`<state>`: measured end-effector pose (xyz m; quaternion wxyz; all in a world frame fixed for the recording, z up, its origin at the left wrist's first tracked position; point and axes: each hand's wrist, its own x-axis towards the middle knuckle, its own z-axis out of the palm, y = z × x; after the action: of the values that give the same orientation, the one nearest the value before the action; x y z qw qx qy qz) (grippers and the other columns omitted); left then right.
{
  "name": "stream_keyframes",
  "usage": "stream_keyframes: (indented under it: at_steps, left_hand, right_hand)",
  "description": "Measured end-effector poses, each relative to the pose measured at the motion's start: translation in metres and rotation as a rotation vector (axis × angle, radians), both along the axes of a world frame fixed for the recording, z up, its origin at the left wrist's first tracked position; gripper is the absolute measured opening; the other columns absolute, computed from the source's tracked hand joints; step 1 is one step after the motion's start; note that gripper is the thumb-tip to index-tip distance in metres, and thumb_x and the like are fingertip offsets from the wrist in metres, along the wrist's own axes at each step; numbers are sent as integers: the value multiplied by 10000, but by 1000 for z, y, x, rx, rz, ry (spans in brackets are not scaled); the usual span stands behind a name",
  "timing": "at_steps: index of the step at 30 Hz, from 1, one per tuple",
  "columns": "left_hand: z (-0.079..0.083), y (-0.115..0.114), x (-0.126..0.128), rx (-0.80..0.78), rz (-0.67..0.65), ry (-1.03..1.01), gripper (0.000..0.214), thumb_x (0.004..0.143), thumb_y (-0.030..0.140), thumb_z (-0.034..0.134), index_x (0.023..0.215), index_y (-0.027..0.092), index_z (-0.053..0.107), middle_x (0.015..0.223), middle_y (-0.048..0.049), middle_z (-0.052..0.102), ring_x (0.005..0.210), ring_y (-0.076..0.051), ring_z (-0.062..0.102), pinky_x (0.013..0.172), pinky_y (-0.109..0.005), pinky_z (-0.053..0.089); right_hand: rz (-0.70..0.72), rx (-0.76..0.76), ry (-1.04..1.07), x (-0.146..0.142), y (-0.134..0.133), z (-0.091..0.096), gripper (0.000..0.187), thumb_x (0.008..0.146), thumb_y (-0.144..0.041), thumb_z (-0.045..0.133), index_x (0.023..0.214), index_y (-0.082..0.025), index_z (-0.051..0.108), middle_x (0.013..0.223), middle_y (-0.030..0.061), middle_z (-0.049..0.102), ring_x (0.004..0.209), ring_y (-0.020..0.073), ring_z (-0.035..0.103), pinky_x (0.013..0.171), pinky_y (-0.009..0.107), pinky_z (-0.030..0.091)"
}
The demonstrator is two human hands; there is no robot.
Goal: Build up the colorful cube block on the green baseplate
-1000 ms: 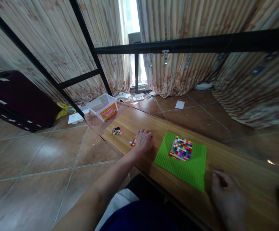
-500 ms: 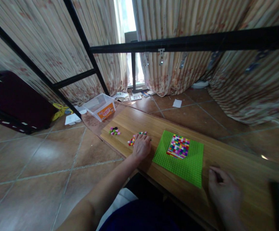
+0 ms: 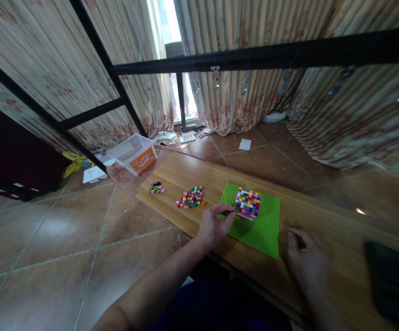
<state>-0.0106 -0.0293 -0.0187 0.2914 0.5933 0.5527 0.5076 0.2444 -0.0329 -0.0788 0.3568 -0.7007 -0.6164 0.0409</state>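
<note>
My left hand [image 3: 215, 225] is at the left side of a block of stacked multicoloured building bricks [image 3: 248, 202]. Its thumb and forefinger pinch a tiny dark piece, apparently a small building brick [image 3: 234, 211]. The stacked block stands on a green studded baseplate [image 3: 261, 236]. To the right of the plate, my right hand [image 3: 307, 259] rests on the table with thumb and fingers curled together; whatever may be in them is hidden. Left of the plate lies a loose pile of coloured bricks [image 3: 191, 197], with a smaller pile [image 3: 156, 187] farther left.
A clear plastic tub [image 3: 133, 154] with an orange label stands beyond the left end of the wooden table [image 3: 199, 170]. At the right lies a dark flat object [image 3: 394, 280]. A black metal frame [image 3: 240, 62] crosses before the curtains. A dark suitcase [image 3: 16, 151] is at far left.
My left hand has moved right, from the loose brick pile to the stacked block, uncovering the pile. My right hand keeps its place beside the plate. The view has shifted slightly.
</note>
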Motion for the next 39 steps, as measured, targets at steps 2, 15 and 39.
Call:
stream_keyframes:
  at_steps: [2,15,39]
  left_hand:
    - [2,1,8,-51,2,-50,84,828,150,650,851,176,726,823,-23,753,749,-151,698,734,-265,577]
    - [2,4,36,-10,39,44,109,893,191,620,901,192,729,875,-29,755,767,-148,695,747,-263,561]
    - [-5,1,47,151,86,164,150,914,177,588,925,183,738,778,-42,733,675,-141,646,650,-247,530]
  right_hand:
    - [-1,4,-6,0,0,0,383,872,-441,451,923,-165,711,913,109,689,762,230,610,705,340,457]
    - [-12,-13,39,-2,0,0,381,875,-443,464,936,-165,717,947,114,695,762,222,616,700,337,458]
    - [-12,-16,57,-3,0,4,370,876,-437,465,920,-166,714,922,108,690,771,221,617,709,338,458]
